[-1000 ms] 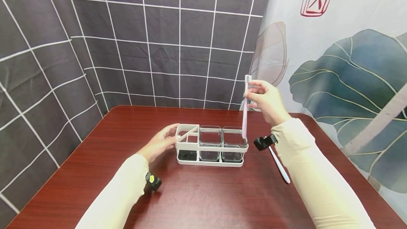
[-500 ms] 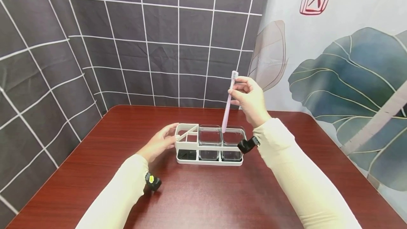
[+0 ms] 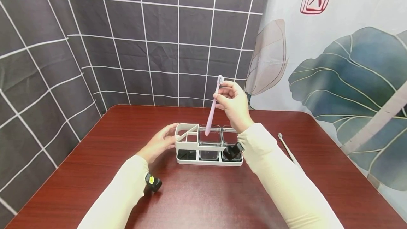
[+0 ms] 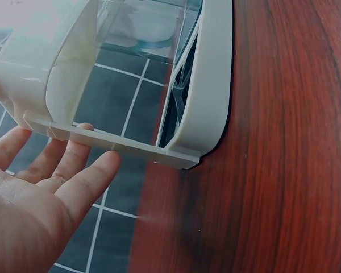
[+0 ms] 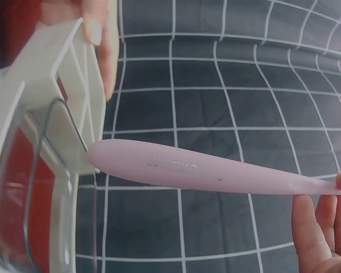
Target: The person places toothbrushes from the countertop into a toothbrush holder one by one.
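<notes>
A pink toothbrush (image 3: 211, 115) is pinched near its bristle end by my right hand (image 3: 236, 106), head up and handle slanting down to the left. In the head view its handle tip overlaps the middle glass cup (image 3: 216, 142); in the right wrist view the handle (image 5: 199, 169) reaches the rack's top edge. My left hand (image 3: 160, 142) grips the left end of a white toothbrush holder (image 3: 187, 145), thumb over the upper rim and fingers (image 4: 82, 185) at its side post. A divided slot section fills that end. Part of the right glass cup (image 3: 229, 137) hides behind my right wrist.
A second toothbrush (image 3: 288, 151), pale, lies on the reddish wooden table (image 3: 197, 193) to the right, partly hidden by my right sleeve. A dark grid-patterned curtain (image 3: 162, 57) hangs behind, with a leaf-patterned one (image 3: 343, 73) at right.
My right hand has carried the pink toothbrush leftward, from over the right cup to over the middle cup. The left hand and the holder have stayed in place.
</notes>
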A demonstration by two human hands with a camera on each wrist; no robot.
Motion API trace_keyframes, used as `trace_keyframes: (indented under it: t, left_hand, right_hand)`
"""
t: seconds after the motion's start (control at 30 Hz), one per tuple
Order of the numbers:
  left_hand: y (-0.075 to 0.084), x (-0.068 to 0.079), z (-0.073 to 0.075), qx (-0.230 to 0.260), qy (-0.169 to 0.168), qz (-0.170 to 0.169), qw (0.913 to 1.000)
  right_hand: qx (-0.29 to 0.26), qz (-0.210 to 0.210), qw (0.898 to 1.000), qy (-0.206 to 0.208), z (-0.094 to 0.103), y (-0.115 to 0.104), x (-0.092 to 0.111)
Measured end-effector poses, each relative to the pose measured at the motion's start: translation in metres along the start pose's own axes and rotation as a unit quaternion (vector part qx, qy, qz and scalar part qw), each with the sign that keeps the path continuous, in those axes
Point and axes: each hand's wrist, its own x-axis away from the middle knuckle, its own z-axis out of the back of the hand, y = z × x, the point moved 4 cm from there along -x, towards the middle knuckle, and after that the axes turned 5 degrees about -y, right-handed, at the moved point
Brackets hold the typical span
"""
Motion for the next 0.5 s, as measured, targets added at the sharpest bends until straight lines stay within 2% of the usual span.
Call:
trace_keyframes:
  t: [0.5]
  left_hand:
    - [0.0, 0.001, -0.001, 0.011, -0.004, -0.013, 0.9998]
  right_hand:
    - [-0.032, 0.011, 0.999, -0.001, -0.027, 0.014, 0.007]
